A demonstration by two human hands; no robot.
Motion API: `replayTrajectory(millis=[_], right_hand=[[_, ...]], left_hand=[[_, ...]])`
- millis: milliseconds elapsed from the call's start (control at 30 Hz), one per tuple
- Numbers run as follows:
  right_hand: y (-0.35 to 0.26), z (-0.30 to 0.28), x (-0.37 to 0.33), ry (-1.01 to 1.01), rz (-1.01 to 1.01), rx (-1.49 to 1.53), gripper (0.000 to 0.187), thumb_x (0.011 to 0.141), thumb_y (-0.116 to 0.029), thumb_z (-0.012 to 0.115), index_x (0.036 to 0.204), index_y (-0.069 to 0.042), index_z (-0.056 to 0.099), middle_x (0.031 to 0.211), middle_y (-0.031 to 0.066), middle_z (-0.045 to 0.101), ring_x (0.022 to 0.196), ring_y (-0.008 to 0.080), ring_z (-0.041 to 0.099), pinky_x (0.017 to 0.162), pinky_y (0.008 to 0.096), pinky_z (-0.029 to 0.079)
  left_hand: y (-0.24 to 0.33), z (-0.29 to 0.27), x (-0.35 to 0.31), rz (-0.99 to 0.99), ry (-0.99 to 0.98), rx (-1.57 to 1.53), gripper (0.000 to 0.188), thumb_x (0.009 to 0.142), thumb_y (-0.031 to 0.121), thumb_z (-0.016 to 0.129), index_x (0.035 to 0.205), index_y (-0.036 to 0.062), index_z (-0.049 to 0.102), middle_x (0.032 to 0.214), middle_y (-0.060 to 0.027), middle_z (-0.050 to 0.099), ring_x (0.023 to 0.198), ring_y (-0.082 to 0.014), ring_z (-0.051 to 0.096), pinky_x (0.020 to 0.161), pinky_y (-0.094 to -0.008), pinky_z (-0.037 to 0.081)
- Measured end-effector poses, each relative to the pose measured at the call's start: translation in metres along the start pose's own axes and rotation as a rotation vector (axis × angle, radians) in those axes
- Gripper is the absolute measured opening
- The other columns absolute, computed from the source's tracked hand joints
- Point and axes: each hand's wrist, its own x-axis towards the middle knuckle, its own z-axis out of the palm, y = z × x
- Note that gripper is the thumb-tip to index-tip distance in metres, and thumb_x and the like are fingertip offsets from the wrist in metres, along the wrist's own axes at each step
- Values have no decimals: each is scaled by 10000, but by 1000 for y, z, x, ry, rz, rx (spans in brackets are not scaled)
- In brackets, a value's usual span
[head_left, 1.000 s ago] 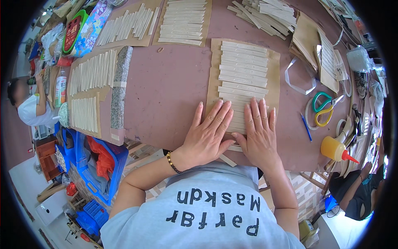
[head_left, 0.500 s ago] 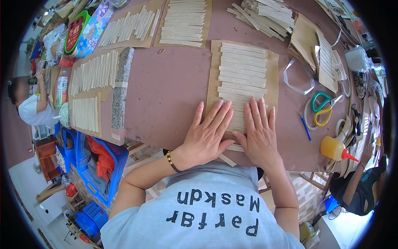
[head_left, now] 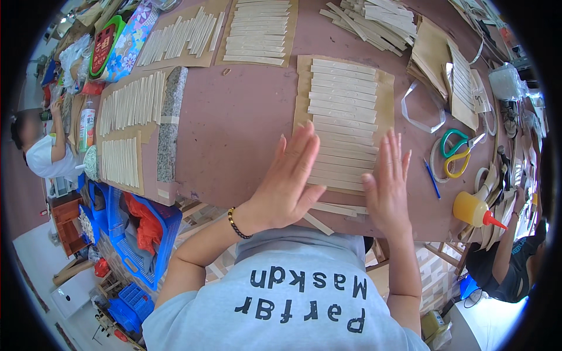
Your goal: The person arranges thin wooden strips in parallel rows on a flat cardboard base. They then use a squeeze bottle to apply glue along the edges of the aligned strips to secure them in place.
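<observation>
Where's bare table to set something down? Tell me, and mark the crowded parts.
Widest: bare table between the grey speckled slab and the strip-covered brown sheet. Smaller: between the right hand and the yellow bottle, below the blue pen. Crowded: the stretch right of the scissors.

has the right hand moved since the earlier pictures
Yes: the right hand moved right, from over the pale strips to the right edge of the brown sheet.

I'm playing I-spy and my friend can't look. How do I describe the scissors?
On the big brownish table, find the person's right hand. Go right to a thin blue pen; the scissors lie just past it. Unlike their neighbours, they have one green handle and one yellow.
</observation>
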Motion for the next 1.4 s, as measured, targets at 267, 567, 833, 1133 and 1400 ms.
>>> replayTrajectory(millis=[267, 567, 833, 1133, 1400], right_hand=[[24, -6, -17, 94, 87, 168, 591, 1056, -195, 503, 1578, -2, 306, 1630, 223, 329, 1548, 368, 249, 1264, 521, 112], [26, 16, -35, 277, 151, 818, 557, 1057, -129, 488, 1575, -11, 321, 1647, 181, 305, 1532, 297, 291, 1247, 450, 244], [24, 11, -31, 264, 237, 810, 528, 1055, -100, 514, 1557, -25, 368, 1625, 159, 342, 1485, 269, 382, 1212, 417, 333], [27, -19, -8, 273, 485, 1098, 606, 944, 31, 644, 1505, -29, 424, 1378, 141, 529, 1212, 176, 587, 928, 292, 560], [17, -24, 0, 68, 483, 595, 680, 867, -5, 721, 1480, -3, 428, 964, 108, 635, 699, 149, 630, 653, 283, 533]], left_hand=[[-12, -4, 6, -48, 77, -249, 686, 1042, 108, 432, 1627, -24, 99, 1710, -216, 63, 1591, -335, 69, 1278, -429, 94], [-17, 15, 24, -96, 267, -721, 632, 1106, 252, 354, 1618, -24, 108, 1715, -176, 51, 1587, -329, 72, 1280, -468, 90], [-18, 12, 25, -138, 291, -797, 550, 1120, 200, 366, 1604, 5, 195, 1709, -138, 100, 1576, -288, 147, 1276, -457, 150], [-10, -15, -16, -471, 245, -1036, 545, 1064, 114, 520, 1566, 83, 310, 1579, -90, 347, 1483, -218, 327, 1205, -439, 315], [-11, -22, -22, -530, 190, -1114, 493, 1062, 132, 532, 1524, 90, 364, 1524, -95, 401, 1434, -221, 390, 1159, -421, 368]])
